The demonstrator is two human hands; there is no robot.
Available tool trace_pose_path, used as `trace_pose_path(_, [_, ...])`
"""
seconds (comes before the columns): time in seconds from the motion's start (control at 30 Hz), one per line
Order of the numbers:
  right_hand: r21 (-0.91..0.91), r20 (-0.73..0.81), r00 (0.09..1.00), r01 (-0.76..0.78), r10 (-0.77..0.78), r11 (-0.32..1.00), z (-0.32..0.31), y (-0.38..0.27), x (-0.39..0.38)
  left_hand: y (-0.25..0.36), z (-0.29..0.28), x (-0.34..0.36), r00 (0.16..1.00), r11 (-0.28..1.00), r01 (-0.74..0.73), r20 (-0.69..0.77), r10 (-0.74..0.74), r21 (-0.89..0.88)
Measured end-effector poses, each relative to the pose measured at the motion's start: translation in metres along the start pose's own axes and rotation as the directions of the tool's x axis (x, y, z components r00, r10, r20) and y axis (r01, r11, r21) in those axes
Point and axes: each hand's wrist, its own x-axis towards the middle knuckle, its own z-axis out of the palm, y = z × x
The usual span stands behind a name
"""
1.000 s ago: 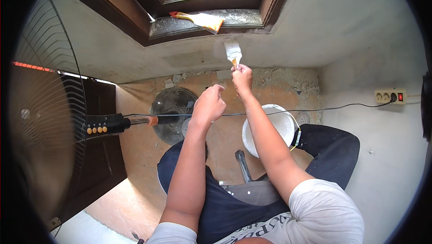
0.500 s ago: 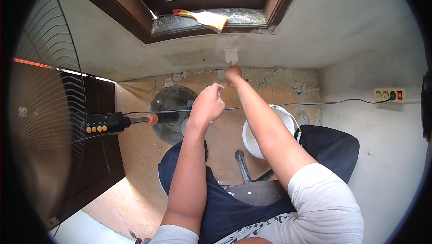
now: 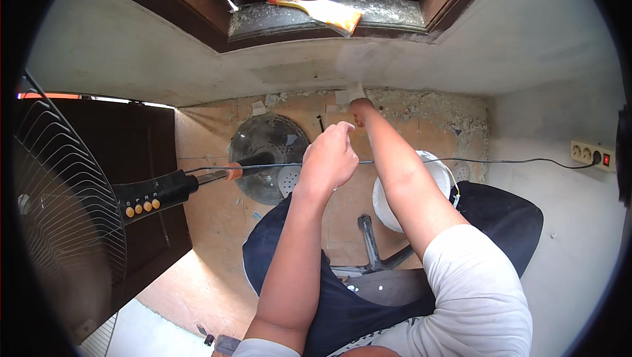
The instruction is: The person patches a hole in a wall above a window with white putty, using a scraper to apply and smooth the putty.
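My right hand (image 3: 361, 112) is closed, reaching to the foot of the grey wall (image 3: 296, 70). It grips a small flat tool (image 3: 355, 89) with a pale flared end. My fingers hide its handle, and whether it is a brush or a scraper I cannot make out. Closer to me, my left hand (image 3: 331, 154) hangs in the air with curled fingers; anything inside them is hidden. Beneath my right forearm stands a round white bucket (image 3: 388, 205), partly covered by the arm.
A paintbrush (image 3: 322, 11) lies on the windowsill (image 3: 257, 21). To the left stands a fan (image 3: 155, 192) with a round base (image 3: 240, 138). Its black cable (image 3: 500, 161) crosses to a socket strip (image 3: 592, 155) at right. Rubble (image 3: 454, 113) lines the wall's foot.
My right hand and the tool have moved down the wall toward the floor. The view has shifted, so the window sits higher and the fan further left. My left hand remains curled.
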Motion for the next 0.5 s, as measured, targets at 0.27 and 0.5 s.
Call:
trace_pose_path(0.27, [0.005,-0.479,0.829,0.333,-0.290,0.943,-0.007,-0.039,-0.099,0.000,0.003,0.002,0.999,1.000,-0.023,0.022,0.023,0.021])
trace_pose_path(0.5, [-0.039,-0.639,0.687,0.420,-0.346,0.906,-0.028,-0.054,-0.198,-0.006,-0.003,0.001,0.999,0.998,-0.038,0.030,0.036,0.052])
